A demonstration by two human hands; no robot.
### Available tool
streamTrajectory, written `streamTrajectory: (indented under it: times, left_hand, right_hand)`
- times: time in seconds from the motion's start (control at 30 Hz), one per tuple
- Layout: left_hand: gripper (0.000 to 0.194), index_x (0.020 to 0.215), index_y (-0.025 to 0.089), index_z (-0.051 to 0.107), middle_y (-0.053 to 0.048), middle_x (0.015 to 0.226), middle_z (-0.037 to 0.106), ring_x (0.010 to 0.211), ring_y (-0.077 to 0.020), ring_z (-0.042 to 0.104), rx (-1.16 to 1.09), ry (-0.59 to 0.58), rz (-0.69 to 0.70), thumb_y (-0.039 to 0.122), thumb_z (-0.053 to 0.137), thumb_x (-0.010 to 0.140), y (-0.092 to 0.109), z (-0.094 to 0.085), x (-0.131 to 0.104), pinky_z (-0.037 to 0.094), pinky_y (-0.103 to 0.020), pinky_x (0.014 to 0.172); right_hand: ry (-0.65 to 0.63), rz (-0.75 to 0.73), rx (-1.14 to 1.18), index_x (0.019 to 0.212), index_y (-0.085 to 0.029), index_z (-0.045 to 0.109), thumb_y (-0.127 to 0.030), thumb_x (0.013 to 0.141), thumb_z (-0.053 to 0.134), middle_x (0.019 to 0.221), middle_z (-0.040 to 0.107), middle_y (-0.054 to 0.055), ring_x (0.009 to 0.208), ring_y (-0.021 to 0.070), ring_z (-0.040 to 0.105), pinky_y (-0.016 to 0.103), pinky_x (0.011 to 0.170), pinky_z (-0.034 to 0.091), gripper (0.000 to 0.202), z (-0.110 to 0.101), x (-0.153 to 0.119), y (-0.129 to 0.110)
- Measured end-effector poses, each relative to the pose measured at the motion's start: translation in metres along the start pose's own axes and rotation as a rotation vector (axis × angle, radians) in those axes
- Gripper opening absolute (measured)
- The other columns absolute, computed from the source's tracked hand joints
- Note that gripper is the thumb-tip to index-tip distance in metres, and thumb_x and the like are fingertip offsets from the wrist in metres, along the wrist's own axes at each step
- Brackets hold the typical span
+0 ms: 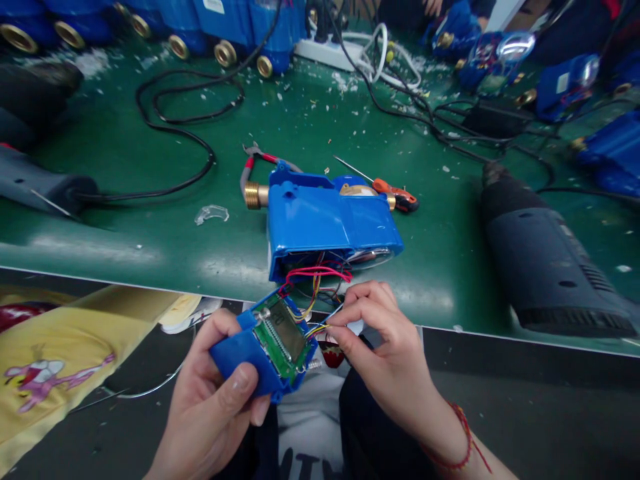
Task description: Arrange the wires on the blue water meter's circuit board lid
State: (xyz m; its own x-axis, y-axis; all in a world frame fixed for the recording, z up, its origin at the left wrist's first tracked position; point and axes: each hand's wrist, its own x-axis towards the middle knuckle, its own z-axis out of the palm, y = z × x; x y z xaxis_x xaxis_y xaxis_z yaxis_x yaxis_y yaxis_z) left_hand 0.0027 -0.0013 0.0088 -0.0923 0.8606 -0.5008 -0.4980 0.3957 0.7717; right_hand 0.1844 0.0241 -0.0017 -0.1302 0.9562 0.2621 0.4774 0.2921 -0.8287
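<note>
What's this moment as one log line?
left hand: holding circuit-board case | right hand: pinching thin wires | blue housing: on green table

Glossy plastic housing (313, 217), metal fitting (256, 195), smooth tabletop (295, 113)

In the centre, the casing (310, 217) hides part of the pliers (270, 159). The right hand (383, 333) covers the tips of the wires (316, 329); marks on the display (283, 328) are too small to read. The left edge cuts off a heat gun (45, 185); units (565, 87) at upper right blur.
</note>
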Motion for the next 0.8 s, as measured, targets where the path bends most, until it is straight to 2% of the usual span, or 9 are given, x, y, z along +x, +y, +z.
streamTrajectory:
  times: [0.13, 0.27, 0.4, 0.5, 0.63, 0.8]
  left_hand:
    - [0.044, 0.073, 0.03, 0.062, 0.008, 0.06, 0.058, 0.033, -0.0044, 0.049, -0.028, 0.068, 0.007, 0.031, 0.095, 0.044, 0.001, 0.004, -0.001, 0.038, -0.01, 0.032]
    - [0.047, 0.073, 0.029, 0.061, 0.008, 0.06, 0.058, 0.032, -0.0041, 0.048, -0.016, 0.084, 0.024, 0.031, 0.096, 0.042, 0.002, 0.008, -0.002, 0.038, -0.01, 0.031]
    - [0.048, 0.072, 0.028, 0.061, 0.009, 0.057, 0.058, 0.032, -0.0048, 0.049, -0.001, 0.108, 0.041, 0.033, 0.096, 0.04, 0.001, 0.009, -0.003, 0.038, -0.01, 0.031]
    - [0.05, 0.072, 0.027, 0.06, 0.008, 0.055, 0.058, 0.032, -0.0059, 0.05, 0.019, 0.133, 0.05, 0.034, 0.096, 0.038, 0.0, 0.01, -0.004, 0.038, -0.011, 0.032]
    - [0.05, 0.071, 0.026, 0.059, 0.008, 0.051, 0.057, 0.033, -0.0072, 0.052, 0.051, 0.143, 0.073, 0.036, 0.096, 0.039, 0.0, 0.012, -0.006, 0.04, -0.012, 0.033]
    - [0.046, 0.071, 0.027, 0.058, 0.008, 0.051, 0.057, 0.034, -0.0083, 0.053, 0.092, 0.104, 0.086, 0.038, 0.094, 0.044, -0.003, 0.007, -0.005, 0.041, -0.013, 0.034]
  right_hand:
    - [-0.032, 0.029, 0.015, 0.077, -0.019, 0.063, -0.001, 0.078, 0.068, 0.087, 0.057, 0.001, 0.09, 0.0186, 0.054, 0.036, 0.076, 0.041, 0.018, -0.003, 0.0, 0.0]
    - [-0.048, 0.038, 0.014, 0.078, -0.019, 0.066, -0.003, 0.078, 0.07, 0.087, 0.058, 0.001, 0.088, 0.0183, 0.054, 0.036, 0.077, 0.042, 0.016, -0.006, 0.001, 0.0]
    - [-0.078, 0.038, 0.064, 0.08, -0.019, 0.068, -0.002, 0.079, 0.067, 0.087, 0.061, 0.001, 0.087, 0.0157, 0.057, 0.031, 0.076, 0.046, 0.017, -0.008, 0.0, -0.002]
    - [-0.14, 0.075, 0.144, 0.084, -0.019, 0.068, -0.002, 0.082, 0.063, 0.088, 0.063, 0.001, 0.081, 0.0128, 0.06, 0.025, 0.068, 0.049, 0.018, -0.009, -0.002, -0.004]
    - [-0.215, 0.15, 0.193, 0.09, -0.018, 0.068, -0.008, 0.088, 0.059, 0.087, 0.063, 0.002, 0.076, 0.0111, 0.06, 0.022, 0.059, 0.046, 0.013, -0.006, -0.004, -0.005]
    - [-0.152, 0.143, 0.213, 0.082, -0.015, 0.068, -0.004, 0.087, 0.058, 0.077, 0.061, 0.001, 0.071, 0.01, 0.057, 0.021, 0.06, 0.044, 0.015, -0.002, -0.001, -0.004]
